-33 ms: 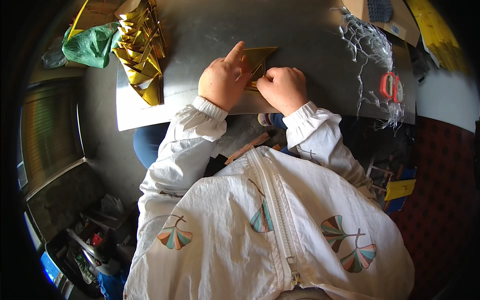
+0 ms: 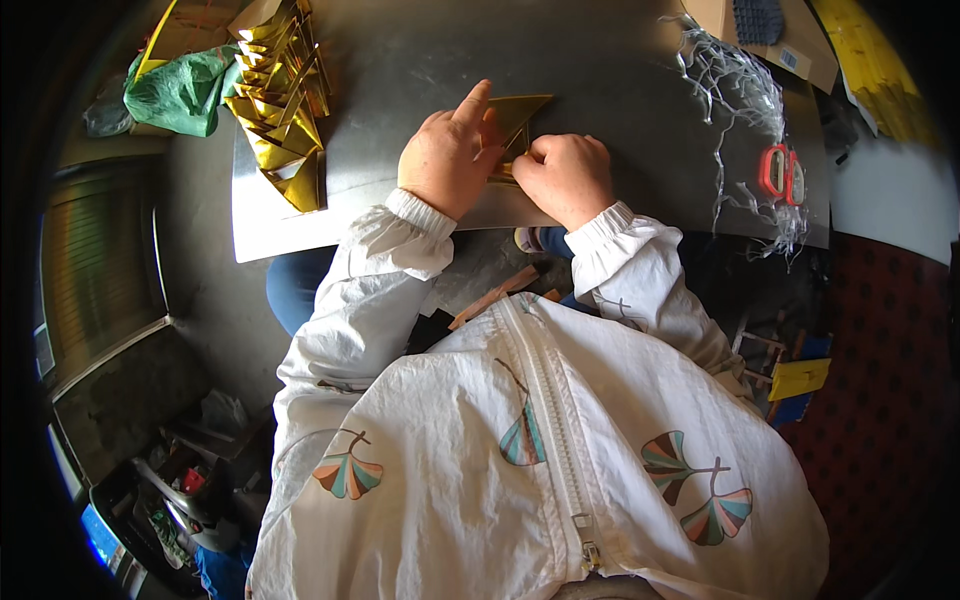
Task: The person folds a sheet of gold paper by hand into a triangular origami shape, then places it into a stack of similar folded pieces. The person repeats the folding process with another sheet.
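Observation:
A folded piece of shiny gold foil paper (image 2: 516, 112) is between my hands, over the metal-topped table near its front edge. My left hand (image 2: 442, 160) holds its left side between thumb and curled fingers, while the index finger points up and away. On the right, my right hand (image 2: 566, 178) is closed, pinching the lower right part of the paper. One pointed corner sticks out beyond the fingers toward the upper right. My hands cover much of the fold. A row of nested gold folded-paper pieces (image 2: 285, 125) lies at the table's left side.
White plastic strings (image 2: 735, 85) trail down the table's right side, around red-handled scissors (image 2: 776, 172). A cardboard box (image 2: 812, 48) stands at the far right corner. Beyond the left edge is a green plastic bag (image 2: 180, 92). The metal tabletop's front edge (image 2: 300, 243) lies close to me.

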The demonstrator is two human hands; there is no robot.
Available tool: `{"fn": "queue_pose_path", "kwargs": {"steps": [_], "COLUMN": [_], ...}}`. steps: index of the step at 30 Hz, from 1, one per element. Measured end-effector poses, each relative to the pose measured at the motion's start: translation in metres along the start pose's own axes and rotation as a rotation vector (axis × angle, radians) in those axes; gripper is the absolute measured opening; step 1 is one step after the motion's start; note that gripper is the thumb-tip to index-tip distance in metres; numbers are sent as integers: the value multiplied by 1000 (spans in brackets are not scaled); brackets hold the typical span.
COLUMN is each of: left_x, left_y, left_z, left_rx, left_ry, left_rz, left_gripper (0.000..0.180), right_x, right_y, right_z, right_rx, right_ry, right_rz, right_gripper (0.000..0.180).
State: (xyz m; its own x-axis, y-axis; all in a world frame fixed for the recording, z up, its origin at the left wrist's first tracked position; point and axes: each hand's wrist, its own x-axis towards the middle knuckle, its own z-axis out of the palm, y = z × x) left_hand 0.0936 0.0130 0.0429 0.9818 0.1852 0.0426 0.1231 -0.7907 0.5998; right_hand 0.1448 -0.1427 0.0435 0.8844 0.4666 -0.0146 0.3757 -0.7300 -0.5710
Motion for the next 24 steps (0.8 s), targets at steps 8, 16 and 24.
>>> {"fn": "queue_pose_path", "kwargs": {"steps": [8, 16, 24], "left_x": [14, 10, 11], "left_y": [8, 11, 4], "left_z": [-2, -4, -4], "left_rx": [138, 101, 50], "left_ry": [-27, -7, 11], "left_rz": [99, 90, 127], "left_gripper": [69, 69, 64], "right_x": [4, 12, 12], "right_y": [-7, -9, -7], "right_z": [-8, -10, -5], "right_rx": [-38, -79, -68], "right_ry": [-89, -153, -139], "right_rz": [62, 114, 143], "right_gripper": [24, 26, 29]}}
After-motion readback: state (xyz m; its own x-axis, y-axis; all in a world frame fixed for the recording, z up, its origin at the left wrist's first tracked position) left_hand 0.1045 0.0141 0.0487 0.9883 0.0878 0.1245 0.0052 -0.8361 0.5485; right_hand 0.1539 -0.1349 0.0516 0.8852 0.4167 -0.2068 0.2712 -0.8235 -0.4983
